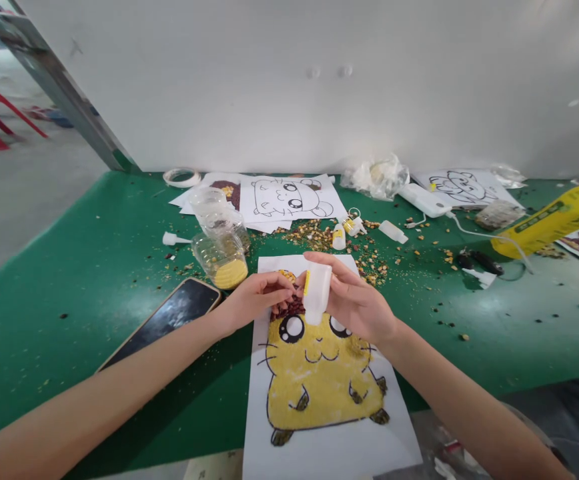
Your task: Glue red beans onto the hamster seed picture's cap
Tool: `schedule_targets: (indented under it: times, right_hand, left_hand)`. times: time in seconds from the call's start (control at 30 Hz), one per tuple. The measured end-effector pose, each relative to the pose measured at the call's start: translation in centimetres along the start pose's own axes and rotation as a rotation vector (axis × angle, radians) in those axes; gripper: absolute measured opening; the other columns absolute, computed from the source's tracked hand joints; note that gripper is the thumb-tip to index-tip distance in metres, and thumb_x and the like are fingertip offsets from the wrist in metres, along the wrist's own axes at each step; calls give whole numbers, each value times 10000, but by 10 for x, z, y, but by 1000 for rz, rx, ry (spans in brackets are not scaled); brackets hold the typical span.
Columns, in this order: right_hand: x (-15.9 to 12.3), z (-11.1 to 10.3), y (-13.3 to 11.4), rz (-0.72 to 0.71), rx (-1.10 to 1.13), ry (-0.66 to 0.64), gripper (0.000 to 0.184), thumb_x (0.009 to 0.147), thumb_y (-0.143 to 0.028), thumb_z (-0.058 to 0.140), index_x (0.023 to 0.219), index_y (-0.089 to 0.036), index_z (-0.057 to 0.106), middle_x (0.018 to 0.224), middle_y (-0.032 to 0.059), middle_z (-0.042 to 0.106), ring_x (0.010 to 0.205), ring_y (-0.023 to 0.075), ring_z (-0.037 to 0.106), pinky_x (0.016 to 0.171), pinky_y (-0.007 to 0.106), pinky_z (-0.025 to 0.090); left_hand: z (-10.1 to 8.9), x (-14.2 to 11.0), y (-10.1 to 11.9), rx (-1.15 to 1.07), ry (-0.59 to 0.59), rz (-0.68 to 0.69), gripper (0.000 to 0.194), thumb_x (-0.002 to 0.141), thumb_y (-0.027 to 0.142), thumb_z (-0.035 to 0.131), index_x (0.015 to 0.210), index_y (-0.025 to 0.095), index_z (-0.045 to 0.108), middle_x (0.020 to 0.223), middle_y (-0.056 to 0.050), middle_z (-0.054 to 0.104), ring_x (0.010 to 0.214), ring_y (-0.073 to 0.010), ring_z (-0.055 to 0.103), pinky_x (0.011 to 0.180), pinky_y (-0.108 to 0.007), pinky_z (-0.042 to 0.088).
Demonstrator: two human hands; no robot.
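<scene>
My right hand (362, 300) is closed around a small white glue bottle (318, 293) with a yellow label. The bottle is tipped neck down above a hamster picture (314, 393) on white paper. My left hand (257, 300) is beside the bottle, its fingers curled together over the top of the picture; what they hold, if anything, is hidden. Yellow grains cover the hamster's face and body, and dark red beans (292, 307) lie on its head, partly behind my fingers. Its feet and paws are dark.
A phone (169, 317) and clear jars, one holding yellow grains (230, 273), stand left. Loose grains (314, 235), glue bottles (339, 237) and outline drawings (289, 198) lie behind the picture. A yellow bottle-like object (554, 220), cable and power bank (424, 200) are on the right.
</scene>
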State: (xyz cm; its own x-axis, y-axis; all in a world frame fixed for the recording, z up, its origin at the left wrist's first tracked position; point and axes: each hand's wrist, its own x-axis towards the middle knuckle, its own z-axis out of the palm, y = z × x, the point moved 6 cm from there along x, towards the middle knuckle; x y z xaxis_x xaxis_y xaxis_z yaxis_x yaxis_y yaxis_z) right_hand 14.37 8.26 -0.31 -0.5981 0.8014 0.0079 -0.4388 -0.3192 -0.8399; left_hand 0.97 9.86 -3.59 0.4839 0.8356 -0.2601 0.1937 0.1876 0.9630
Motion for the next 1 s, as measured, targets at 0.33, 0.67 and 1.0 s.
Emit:
schedule_targets:
  times: [0.33, 0.67, 1.0]
  right_hand:
    - [-1, -7, 7, 71, 158, 95, 330, 794, -331, 614, 1103, -215, 601, 962, 26, 643, 871, 116, 607, 774, 216, 512]
    - [4, -32, 6, 94, 356, 297, 217, 917, -296, 411, 1006, -214, 591, 924, 12, 669, 847, 80, 649, 748, 182, 555]
    - [2, -30, 3, 99, 388, 334, 202, 914, -299, 417, 976, -220, 593, 865, -1, 650, 719, 62, 645, 641, 150, 554]
  left_hand:
    - [-2, 0, -2, 7, 28, -5, 193, 778, 338, 603, 813, 149, 590, 631, 21, 568, 576, -96, 532, 556, -226, 430]
    - [-2, 1, -5, -7, 30, 8, 199, 778, 334, 623, 837, 146, 596, 658, 11, 577, 602, -103, 554, 524, -213, 440]
    - [-4, 2, -4, 35, 48, -9, 186, 784, 324, 617, 833, 146, 604, 652, 9, 587, 603, -102, 560, 522, -207, 442]
